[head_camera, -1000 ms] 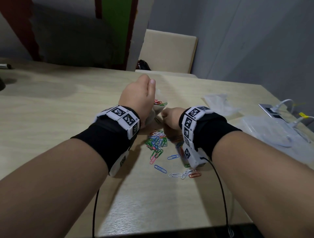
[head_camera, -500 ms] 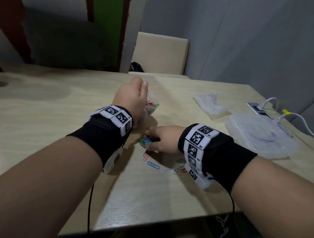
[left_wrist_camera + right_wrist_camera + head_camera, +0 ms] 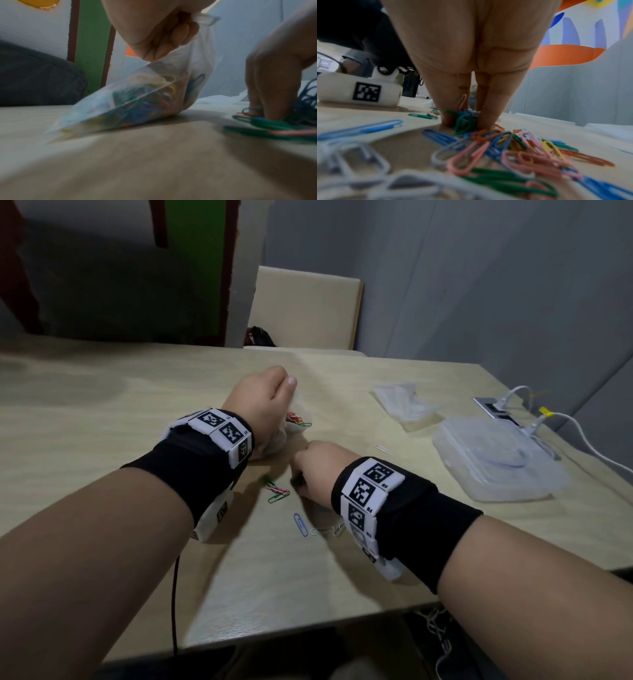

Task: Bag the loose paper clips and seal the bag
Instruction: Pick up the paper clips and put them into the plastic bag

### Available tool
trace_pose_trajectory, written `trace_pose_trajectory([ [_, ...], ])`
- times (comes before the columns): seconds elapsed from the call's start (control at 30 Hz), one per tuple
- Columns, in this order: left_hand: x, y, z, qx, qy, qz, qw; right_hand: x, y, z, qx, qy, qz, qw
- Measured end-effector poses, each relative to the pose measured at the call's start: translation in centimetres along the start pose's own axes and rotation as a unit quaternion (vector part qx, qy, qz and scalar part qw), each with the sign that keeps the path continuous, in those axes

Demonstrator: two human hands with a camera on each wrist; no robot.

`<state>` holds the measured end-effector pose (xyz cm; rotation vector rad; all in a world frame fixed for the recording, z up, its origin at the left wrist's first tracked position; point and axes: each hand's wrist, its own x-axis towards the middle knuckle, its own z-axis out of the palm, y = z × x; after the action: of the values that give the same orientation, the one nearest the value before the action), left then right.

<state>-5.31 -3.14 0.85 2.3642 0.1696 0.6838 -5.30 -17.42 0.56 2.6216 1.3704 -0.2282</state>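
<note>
The right hand (image 3: 318,470) stood fingertips-down on the counter (image 3: 102,412), its fingers (image 3: 489,108) drawn together and pinching a small bunch of green and blue paper clips (image 3: 465,120). The left hand (image 3: 263,402) was clenched on the gathered neck of the clear bag (image 3: 130,100), holding it tilted with its lower end resting on the counter; coloured clips showed through the plastic. In the head view the bag sat at about 11 o'clock from the right hand, just beside it. More loose clips lay under and behind that hand toward 6 o'clock, with a green and pink pair (image 3: 277,493) at 9 o'clock, a blue one (image 3: 300,523) at 7 o'clock, and a single white clip (image 3: 383,449) well apart at 2 o'clock. Half a second before, the right hand had lain flatter over the heap; now its knuckles were raised and the fingers closed on clips. The left hand's hold on the bag was unchanged.
</note>
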Motion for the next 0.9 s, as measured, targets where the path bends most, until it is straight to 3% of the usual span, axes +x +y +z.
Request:
trace_pose_trajectory([
  [0.23,-0.3,0.5,0.5,-0.023,-0.035,0.003,0.999,0.6,1.5,-0.2,0.052,-0.009,0.095,0.994],
  [0.43,-0.2,0.7,1.0,-0.025,-0.043,0.016,0.999,0.0,4.3,-1.5,0.184,0.039,0.212,0.959],
  [0.53,-0.2,0.6,1.0,-0.03,-0.045,0.02,0.998,0.2,6.1,-2.1,0.304,0.102,0.258,0.911],
  [0.63,-0.2,0.7,1.0,-0.036,-0.043,0.023,0.998,0.9,6.8,-2.2,0.48,0.172,0.273,0.816],
  [0.7,-0.2,0.7,1.0,-0.041,-0.043,0.024,0.998,1.4,6.3,-2.5,0.567,0.162,0.245,0.77],
  [0.83,-0.3,0.6,1.0,-0.058,-0.049,0.019,0.997,2.5,5.0,-3.1,0.641,0.127,0.217,0.726],
  [0.9,-0.2,0.5,1.1,-0.063,-0.049,0.015,0.997,2.9,4.6,-3.4,0.642,0.128,0.226,0.721],
])
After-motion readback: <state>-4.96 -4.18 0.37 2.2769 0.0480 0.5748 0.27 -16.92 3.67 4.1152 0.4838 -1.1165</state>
